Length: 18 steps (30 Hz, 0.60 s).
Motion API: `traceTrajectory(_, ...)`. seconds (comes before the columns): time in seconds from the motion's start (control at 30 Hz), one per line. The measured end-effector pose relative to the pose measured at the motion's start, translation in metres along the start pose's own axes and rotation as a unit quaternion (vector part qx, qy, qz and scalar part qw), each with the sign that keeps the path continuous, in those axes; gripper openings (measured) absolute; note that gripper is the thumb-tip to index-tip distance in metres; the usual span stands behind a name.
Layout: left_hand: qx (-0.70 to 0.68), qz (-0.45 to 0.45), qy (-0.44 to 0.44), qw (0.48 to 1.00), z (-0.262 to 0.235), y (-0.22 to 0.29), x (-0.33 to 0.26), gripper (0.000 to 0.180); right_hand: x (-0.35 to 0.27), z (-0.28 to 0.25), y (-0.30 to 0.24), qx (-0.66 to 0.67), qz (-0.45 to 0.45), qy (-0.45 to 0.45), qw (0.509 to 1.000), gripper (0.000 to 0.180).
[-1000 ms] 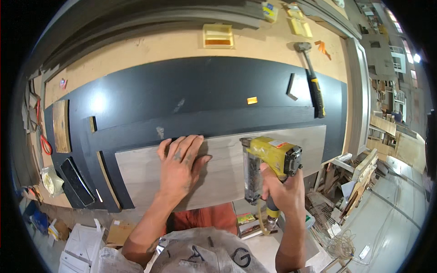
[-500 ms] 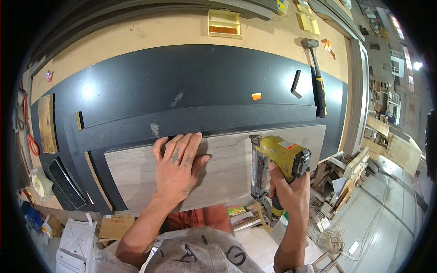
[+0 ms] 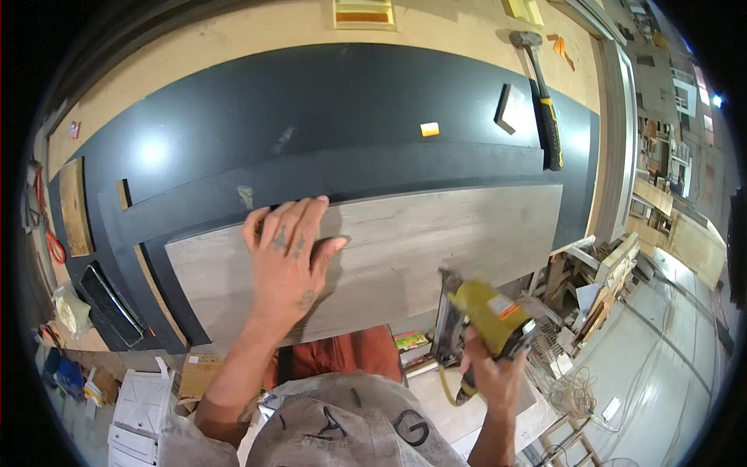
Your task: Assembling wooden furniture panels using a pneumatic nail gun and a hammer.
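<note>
A light grey wood-grain board (image 3: pixel 412 241) lies across a large dark panel (image 3: pixel 342 93), its near edge toward my body. My left hand (image 3: pixel 284 253) rests on the board's left part, fingertips at the far edge and thumb stretched apart on the top face. In my right hand (image 3: pixel 496 377) is a yellow-green nail gun (image 3: pixel 486 311), gripped by its handle. The gun is tilted and somewhat blurred, with its nose and magazine over the board's near right edge. Whether its nose touches the board I cannot tell.
Beyond the board lie a hammer (image 3: pixel 547 117), a small angled piece (image 3: pixel 510 109) and an orange scrap (image 3: pixel 429 129). Wood strips (image 3: pixel 76 206) and a black phone-like slab (image 3: pixel 111 303) are at the left. Cluttered offcuts (image 3: pixel 595 288) and a coiled hose (image 3: pixel 574 391) lie right.
The nail gun has come off the board's middle right toward me and tilted, carried by my right hand. My left hand keeps its place on the board. The whole view has shifted slightly.
</note>
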<state>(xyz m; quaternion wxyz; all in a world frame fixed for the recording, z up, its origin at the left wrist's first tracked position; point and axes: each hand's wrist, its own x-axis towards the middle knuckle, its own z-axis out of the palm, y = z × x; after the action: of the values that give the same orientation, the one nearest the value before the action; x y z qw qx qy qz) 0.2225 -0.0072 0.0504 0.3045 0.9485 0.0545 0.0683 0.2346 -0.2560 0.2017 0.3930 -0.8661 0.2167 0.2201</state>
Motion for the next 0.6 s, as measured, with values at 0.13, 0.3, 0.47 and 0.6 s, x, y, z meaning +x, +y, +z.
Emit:
traceTrajectory(0.13,0.017,0.007,-0.001,1.000,0.001,-0.001,-0.002,0.053,-0.027,-0.014,0.049,-0.053,0.047,-0.055,0.996,0.018)
traceTrajectory(0.3,0.043,0.014,0.004,0.999,0.003,-0.003,-0.003,0.054,-0.027,-0.021,0.061,-0.099,0.011,-0.075,0.992,0.017)
traceTrajectory(0.47,0.072,0.020,-0.001,0.997,-0.005,-0.001,-0.004,0.053,-0.024,-0.019,0.059,-0.179,-0.120,-0.096,0.972,0.019)
traceTrajectory(0.6,0.036,0.009,-0.022,0.999,-0.003,0.000,-0.004,0.050,-0.032,-0.013,0.040,-0.146,-0.014,-0.089,0.985,0.021)
